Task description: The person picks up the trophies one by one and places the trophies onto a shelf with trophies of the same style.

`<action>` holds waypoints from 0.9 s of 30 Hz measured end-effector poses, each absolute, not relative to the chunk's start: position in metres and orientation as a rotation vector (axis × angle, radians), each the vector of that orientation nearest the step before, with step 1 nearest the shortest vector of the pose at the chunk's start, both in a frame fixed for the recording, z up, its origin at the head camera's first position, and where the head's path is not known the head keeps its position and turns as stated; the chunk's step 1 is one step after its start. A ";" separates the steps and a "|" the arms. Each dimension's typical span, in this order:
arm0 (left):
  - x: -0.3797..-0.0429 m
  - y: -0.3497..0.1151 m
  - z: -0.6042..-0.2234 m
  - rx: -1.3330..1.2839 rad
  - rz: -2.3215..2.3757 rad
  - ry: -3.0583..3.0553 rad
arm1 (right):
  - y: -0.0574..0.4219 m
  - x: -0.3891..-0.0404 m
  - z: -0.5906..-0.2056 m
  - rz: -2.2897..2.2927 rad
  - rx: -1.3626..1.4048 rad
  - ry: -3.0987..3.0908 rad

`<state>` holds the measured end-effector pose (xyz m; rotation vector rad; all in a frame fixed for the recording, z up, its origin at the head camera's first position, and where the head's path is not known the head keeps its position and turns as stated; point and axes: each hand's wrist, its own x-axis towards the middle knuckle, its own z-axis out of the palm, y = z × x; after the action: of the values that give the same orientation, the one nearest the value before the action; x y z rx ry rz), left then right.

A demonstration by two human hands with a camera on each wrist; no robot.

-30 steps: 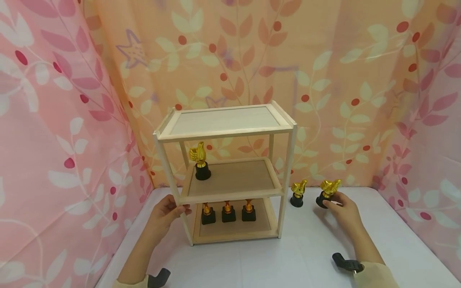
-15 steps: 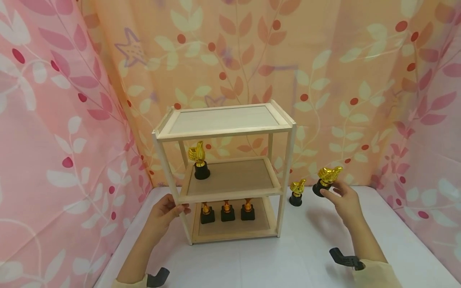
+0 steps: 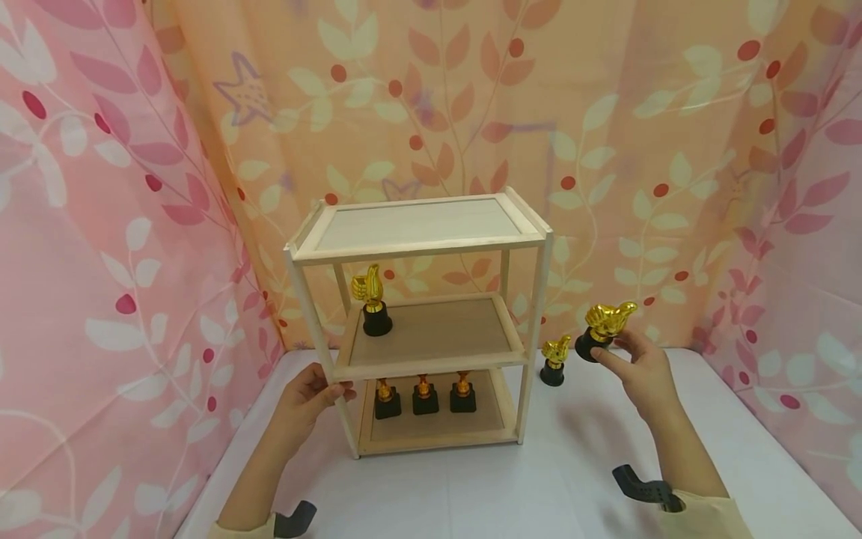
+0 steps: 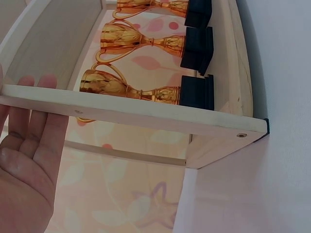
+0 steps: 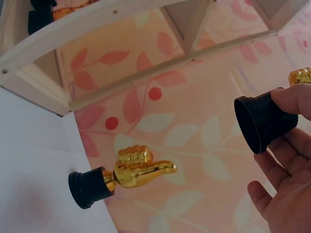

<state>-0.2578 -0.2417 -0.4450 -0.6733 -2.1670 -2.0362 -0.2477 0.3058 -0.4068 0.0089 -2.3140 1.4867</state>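
A gold thumbs-up trophy (image 3: 608, 320) with a black base is tilted in my right hand (image 3: 643, 378), thumb and fingers pinching the base above the table. In the right wrist view that base (image 5: 265, 121) shows its underside. My left hand (image 3: 306, 397) grips the left front post of a three-tier wooden shelf (image 3: 431, 368), fingers wrapped behind it in the left wrist view. Another thumbs-up trophy (image 3: 377, 318) stands on the middle tier at the left. On the bottom tier stand three gold cup trophies (image 4: 141, 41) with square black bases, their tops hidden in the head view.
One more thumbs-up trophy (image 3: 554, 370) stands on the white tabletop (image 3: 485, 490), between the shelf and my right hand. Patterned cloth (image 3: 431, 97) hangs behind the table and along both sides.
My right hand has lifted the thumbs-up trophy off the table and brought it slightly left, tilting it further. The left hand keeps its hold on the shelf post.
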 end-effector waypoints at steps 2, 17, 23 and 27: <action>-0.258 -0.242 -0.445 -0.676 -2.035 -2.171 | 0.304 -0.246 -0.405 1.495 0.013 -2.305; -0.257 -0.243 -0.444 -0.687 -2.041 -2.169 | 0.287 -0.228 -0.384 1.477 0.110 -2.249; -0.257 -0.243 -0.444 -0.709 -2.047 -2.161 | 0.281 -0.220 -0.376 1.469 0.179 -2.209; -0.257 -0.243 -0.444 -0.705 -2.039 -2.170 | 0.277 -0.214 -0.371 1.478 0.219 -2.191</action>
<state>-0.2573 -0.2430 -0.4436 -0.7047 -2.1698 -2.0392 -0.2138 0.2772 -0.3706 0.2185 -2.1912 1.4785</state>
